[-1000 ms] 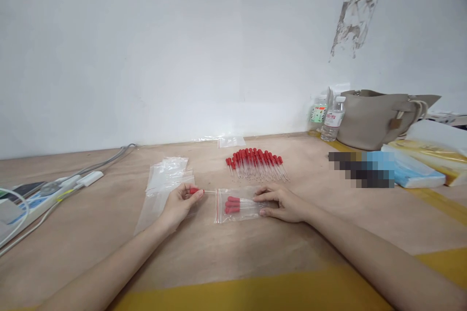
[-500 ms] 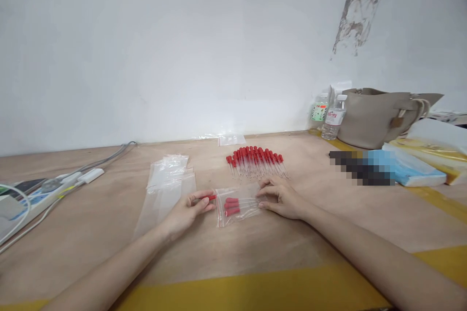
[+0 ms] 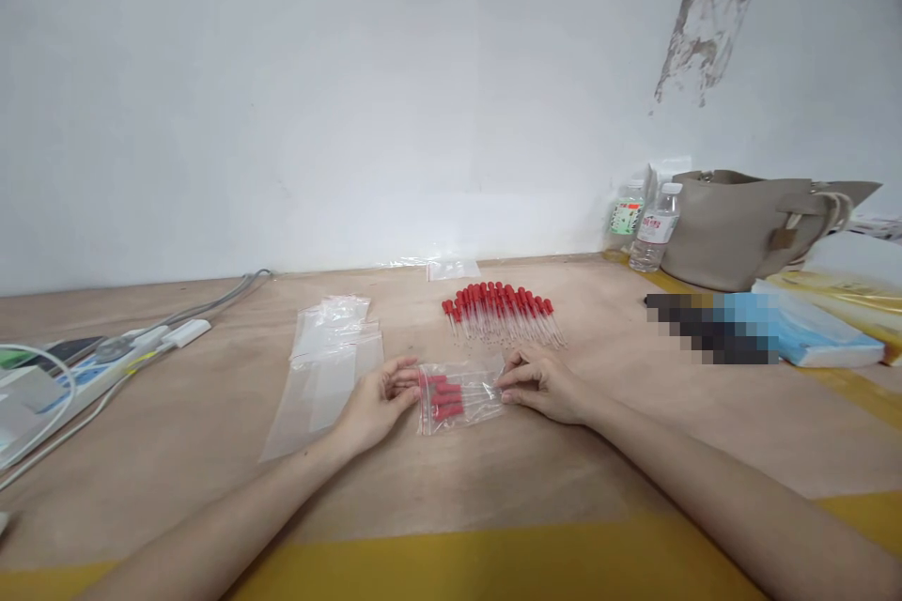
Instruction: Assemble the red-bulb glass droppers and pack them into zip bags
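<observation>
A clear zip-lock bag (image 3: 479, 408) lies flat on the table with its red-lined mouth to the left. Inside it are several droppers with red bulbs (image 3: 448, 399), their clear stems pointing right. At the bag's mouth, the closed fingers and thumb of my left hand (image 3: 377, 404) meet the edge, beside the uppermost red bulb. My right hand (image 3: 546, 385) pinches the closed right end of the bag between thumb and fingers. Just beyond the bag lies a fanned pile of red-bulbed droppers (image 3: 500, 305).
Empty zip bags (image 3: 331, 366) are stacked left of my hands, and another small bag (image 3: 452, 270) lies by the wall. A power strip (image 3: 91, 385) with cables is at far left. Water bottles (image 3: 655, 230), a grey handbag (image 3: 739, 230) and a blue pack (image 3: 824, 329) stand right.
The dropper my left hand held at the bag's mouth has slid right into the bag, beside the others. My left hand has moved slightly right; my right hand keeps its grip.
</observation>
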`<state>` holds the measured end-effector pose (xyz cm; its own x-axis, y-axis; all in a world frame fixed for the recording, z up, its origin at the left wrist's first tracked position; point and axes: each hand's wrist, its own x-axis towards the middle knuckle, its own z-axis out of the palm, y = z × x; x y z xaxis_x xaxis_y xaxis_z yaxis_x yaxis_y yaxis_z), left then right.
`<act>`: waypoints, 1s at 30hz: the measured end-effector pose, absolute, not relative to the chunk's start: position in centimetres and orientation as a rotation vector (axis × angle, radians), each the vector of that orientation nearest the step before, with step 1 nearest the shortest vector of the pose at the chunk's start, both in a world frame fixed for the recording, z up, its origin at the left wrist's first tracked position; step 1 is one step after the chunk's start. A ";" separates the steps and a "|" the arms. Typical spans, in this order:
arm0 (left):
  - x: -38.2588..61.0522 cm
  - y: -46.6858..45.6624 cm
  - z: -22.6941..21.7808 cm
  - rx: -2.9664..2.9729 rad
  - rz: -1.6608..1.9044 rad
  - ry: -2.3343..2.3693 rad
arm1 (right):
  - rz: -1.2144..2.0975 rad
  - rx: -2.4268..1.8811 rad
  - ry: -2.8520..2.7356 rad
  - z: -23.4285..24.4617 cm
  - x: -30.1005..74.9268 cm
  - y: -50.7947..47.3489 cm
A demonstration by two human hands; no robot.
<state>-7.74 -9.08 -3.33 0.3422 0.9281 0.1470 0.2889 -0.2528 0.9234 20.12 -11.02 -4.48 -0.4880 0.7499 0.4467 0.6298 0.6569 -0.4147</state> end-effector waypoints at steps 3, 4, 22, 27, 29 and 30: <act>-7.9 -9.1 -3.5 1.924 0.935 1.163 | 0.268 -1.090 -2.241 -4.3 20.1 -11.2; -7.9 -9.1 -3.4 1.989 0.925 1.191 | 0.273 -1.095 -2.225 -4.1 20.1 -11.3; -6.5 -8.7 -3.4 2.192 0.907 1.309 | 0.424 -1.057 -2.352 -3.9 20.4 -11.3; -6.5 -9.1 -2.9 2.171 0.804 1.052 | 0.447 -1.048 -2.361 -3.7 20.3 -11.2; -6.4 -9.4 -2.7 2.221 0.804 0.953 | 0.450 -1.036 -2.372 -3.7 20.3 -11.1; -6.3 -9.4 -2.6 2.243 0.820 0.951 | 0.447 -1.033 -2.368 -3.8 20.3 -11.1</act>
<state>-6.31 -9.44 -2.60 0.5608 0.7667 0.3124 0.4218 -0.5893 0.6891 20.30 -11.14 -3.78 -0.5780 0.7495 0.3227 0.5803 0.6556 -0.4832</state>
